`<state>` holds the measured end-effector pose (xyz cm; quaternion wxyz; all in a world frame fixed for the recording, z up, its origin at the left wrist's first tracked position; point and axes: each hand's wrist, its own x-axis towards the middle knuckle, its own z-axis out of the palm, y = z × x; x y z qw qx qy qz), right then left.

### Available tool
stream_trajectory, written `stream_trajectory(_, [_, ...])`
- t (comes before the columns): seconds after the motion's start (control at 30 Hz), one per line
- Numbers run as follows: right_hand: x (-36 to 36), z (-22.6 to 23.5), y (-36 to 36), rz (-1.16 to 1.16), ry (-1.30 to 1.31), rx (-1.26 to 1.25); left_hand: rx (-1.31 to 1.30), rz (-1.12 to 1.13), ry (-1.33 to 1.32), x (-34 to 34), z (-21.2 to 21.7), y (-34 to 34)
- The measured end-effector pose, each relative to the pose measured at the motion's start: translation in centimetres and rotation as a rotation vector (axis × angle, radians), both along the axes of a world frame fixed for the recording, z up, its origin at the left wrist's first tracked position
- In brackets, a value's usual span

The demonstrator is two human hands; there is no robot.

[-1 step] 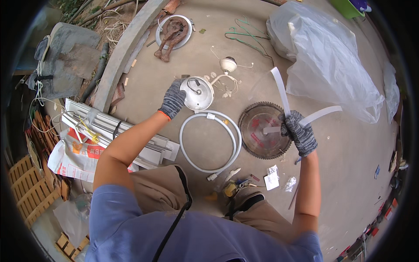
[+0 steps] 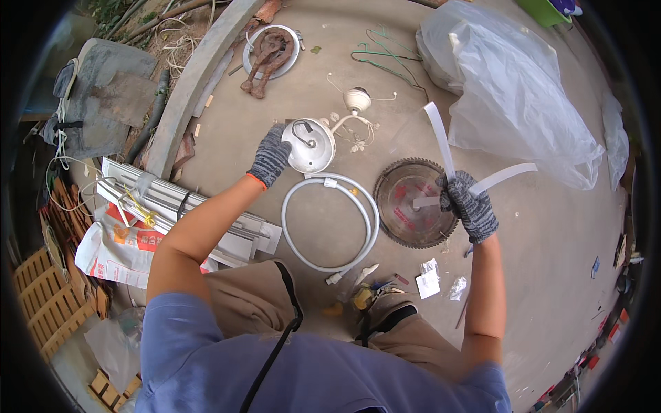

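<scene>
My left hand (image 2: 270, 155), in a grey knitted glove with an orange cuff, is closed on the rim of a white light fixture (image 2: 320, 157). The fixture's round hollow base faces up with a dark wire inside, and a curved arm leads to a small cup at its far side. In my right hand (image 2: 468, 206), also gloved, are white plastic strips (image 2: 437, 138), pinched in the fist with ends sticking out several ways. Beneath and left of that hand lies a toothed circular saw blade (image 2: 406, 220). A coiled grey hose (image 2: 288, 227) rests between the hands, on the floor.
Translucent plastic sheeting (image 2: 516, 96) is heaped at the far right, beside green wire hangers (image 2: 385, 55). Rusty tongs-like iron (image 2: 268, 62) lies on a white ring. Bundled white strips (image 2: 186, 206) and a concrete curb (image 2: 196, 103) are on the left; scraps lie near my feet.
</scene>
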<state>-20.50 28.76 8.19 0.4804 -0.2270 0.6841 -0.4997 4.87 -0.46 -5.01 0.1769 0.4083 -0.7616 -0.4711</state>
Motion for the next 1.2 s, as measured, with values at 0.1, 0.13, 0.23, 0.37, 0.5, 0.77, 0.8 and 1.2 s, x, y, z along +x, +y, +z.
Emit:
stream_trajectory(0.1, [0.2,-0.3,0.2,0.015,0.003,-0.085,0.106,-0.044,0.013,-0.5,2.3,0.5])
stream_trajectory(0.13, [0.4,-0.3,0.4,0.027,0.029,-0.098,0.061,-0.090,-0.059,-1.3,4.3,0.9])
stream_trajectory(0.23, [0.7,-0.1,0.9,0.110,0.078,-0.135,0.033,-0.193,-0.190,-1.6,5.5,0.9])
stream_trajectory(0.37, [1.0,-0.7,1.0,0.150,0.190,-0.158,0.035,-0.329,-0.275,-3.5,9.5,1.8])
stream_trajectory(0.5, [1.0,-0.7,1.5,0.156,0.165,-0.142,0.278,-0.371,-0.201,-4.2,14.0,2.8])
stream_trajectory(0.77, [0.6,-0.2,3.0,0.234,0.199,-0.022,0.303,-0.451,-0.165,-4.7,15.0,1.8])
stream_trajectory(0.8, [0.5,-0.3,3.2,0.260,0.267,0.000,0.427,-0.466,-0.203,-4.9,16.1,1.6])
stream_trajectory(1.2, [2.1,-0.4,2.9,0.272,0.723,0.246,-0.298,-0.560,0.015,-3.9,19.5,2.5])
